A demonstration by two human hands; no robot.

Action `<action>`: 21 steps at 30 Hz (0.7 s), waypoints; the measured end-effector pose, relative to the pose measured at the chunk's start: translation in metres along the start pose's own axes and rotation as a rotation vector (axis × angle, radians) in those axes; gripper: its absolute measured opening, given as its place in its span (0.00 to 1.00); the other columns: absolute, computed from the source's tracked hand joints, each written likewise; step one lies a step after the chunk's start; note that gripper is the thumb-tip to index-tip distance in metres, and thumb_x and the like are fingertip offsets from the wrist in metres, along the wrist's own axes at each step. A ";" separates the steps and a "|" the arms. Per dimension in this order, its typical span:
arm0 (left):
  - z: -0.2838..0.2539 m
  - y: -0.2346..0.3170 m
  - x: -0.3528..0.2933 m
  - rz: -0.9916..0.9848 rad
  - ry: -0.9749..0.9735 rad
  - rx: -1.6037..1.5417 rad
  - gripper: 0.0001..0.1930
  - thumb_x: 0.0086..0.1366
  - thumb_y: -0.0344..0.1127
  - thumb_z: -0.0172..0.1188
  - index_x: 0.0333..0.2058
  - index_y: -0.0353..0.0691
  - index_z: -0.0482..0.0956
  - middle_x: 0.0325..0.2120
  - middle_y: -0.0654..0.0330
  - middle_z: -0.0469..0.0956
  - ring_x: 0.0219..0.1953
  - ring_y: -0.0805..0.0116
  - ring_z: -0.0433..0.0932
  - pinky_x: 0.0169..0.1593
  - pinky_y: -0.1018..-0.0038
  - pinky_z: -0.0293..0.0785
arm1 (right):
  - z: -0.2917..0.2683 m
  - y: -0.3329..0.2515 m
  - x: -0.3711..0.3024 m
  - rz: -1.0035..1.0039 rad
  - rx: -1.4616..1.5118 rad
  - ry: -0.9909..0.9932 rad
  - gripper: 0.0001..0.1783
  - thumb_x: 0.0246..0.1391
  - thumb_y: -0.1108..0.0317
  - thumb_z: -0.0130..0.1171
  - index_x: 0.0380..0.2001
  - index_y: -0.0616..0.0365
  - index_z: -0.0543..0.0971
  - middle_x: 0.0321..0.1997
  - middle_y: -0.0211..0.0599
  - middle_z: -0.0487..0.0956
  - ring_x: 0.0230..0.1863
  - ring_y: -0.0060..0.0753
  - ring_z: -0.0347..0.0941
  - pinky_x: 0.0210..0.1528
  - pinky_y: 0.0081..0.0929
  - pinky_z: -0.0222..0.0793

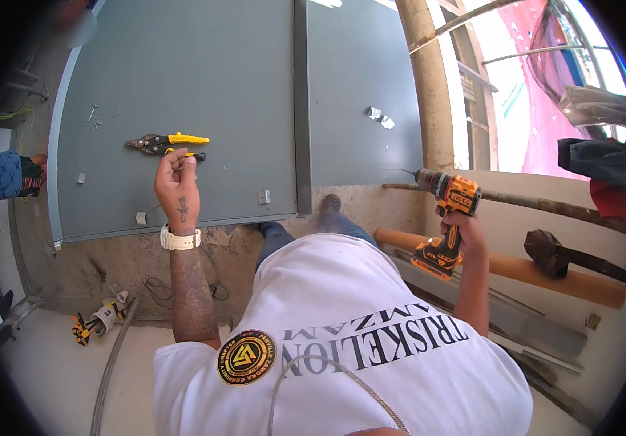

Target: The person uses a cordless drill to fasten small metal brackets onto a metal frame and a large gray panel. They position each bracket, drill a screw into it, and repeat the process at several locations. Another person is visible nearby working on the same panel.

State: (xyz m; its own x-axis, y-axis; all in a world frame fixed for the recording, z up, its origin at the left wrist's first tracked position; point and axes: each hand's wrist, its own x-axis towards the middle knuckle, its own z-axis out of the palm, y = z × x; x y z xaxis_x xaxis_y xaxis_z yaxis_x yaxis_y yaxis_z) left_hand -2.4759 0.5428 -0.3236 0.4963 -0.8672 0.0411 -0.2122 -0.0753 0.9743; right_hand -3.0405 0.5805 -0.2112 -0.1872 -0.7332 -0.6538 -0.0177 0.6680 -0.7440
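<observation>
Right hand (462, 227) is wrapped tight round the grip of the orange cordless drill (445, 218), battery end down, bit aimed left toward the grey panels (204, 87). The drill sits off to the right, up in the air, well apart from the panels. Probably parked there so the bit stays clear while the other hand sorts something out. Right forearm comes up from the lower edge, elbow bent, wrist cocked slightly inward.

Left hand (177, 182) is raised over the near part of the left panel, fingertips pinched together on something v. small. Could be a screw, too tiny to tell. Palm is turned toward the person, and a white watch (180, 238) sits at the wrist. The arm runs nearly straight up from the shoulder, and the hand looks held up for inspection, not resting on anything.

Just beyond the left fingertips lie yellow-handled snips (167, 143), flat on the panel with blades pointing left, handy but untouched. Small metal bits are scattered on the panels: a pair (380, 117) on the right one, a few near the left one's near edge.

Far right a brown tube (531, 272) lies on the floor, and a wooden post (429, 80) rises beside the right panel. Near left, more tools (98, 320) sit on the floor.
</observation>
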 end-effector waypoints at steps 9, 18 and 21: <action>0.295 0.057 0.002 0.086 -0.662 0.270 0.15 0.68 0.32 0.60 0.52 0.36 0.81 0.42 0.52 0.83 0.44 0.62 0.83 0.50 0.66 0.80 | -0.101 0.045 0.051 -0.035 0.095 -0.021 0.21 0.41 0.80 0.61 0.45 0.64 0.79 0.37 0.38 0.82 0.26 0.30 0.76 0.30 0.28 0.75; 0.377 -0.026 -0.008 0.142 -0.408 0.607 0.11 0.67 0.32 0.60 0.45 0.36 0.84 0.40 0.47 0.84 0.45 0.48 0.83 0.52 0.58 0.80 | -0.171 0.062 0.104 0.025 0.031 -0.138 0.23 0.40 0.79 0.62 0.46 0.64 0.78 0.40 0.41 0.82 0.27 0.30 0.77 0.30 0.29 0.77; 0.387 -0.029 -0.038 0.071 -0.174 0.532 0.06 0.66 0.32 0.60 0.35 0.35 0.81 0.34 0.49 0.83 0.40 0.49 0.82 0.46 0.58 0.80 | -0.185 0.071 0.109 0.023 0.021 -0.122 0.23 0.41 0.78 0.62 0.46 0.64 0.78 0.40 0.41 0.82 0.27 0.29 0.77 0.30 0.28 0.77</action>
State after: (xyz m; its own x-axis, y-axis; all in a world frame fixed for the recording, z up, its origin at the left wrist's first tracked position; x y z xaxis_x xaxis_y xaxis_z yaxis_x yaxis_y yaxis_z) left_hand -2.8147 0.3876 -0.4392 0.3287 -0.9442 0.0218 -0.6576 -0.2122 0.7229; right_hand -3.2444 0.5714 -0.3099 -0.0662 -0.7289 -0.6814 0.0062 0.6826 -0.7308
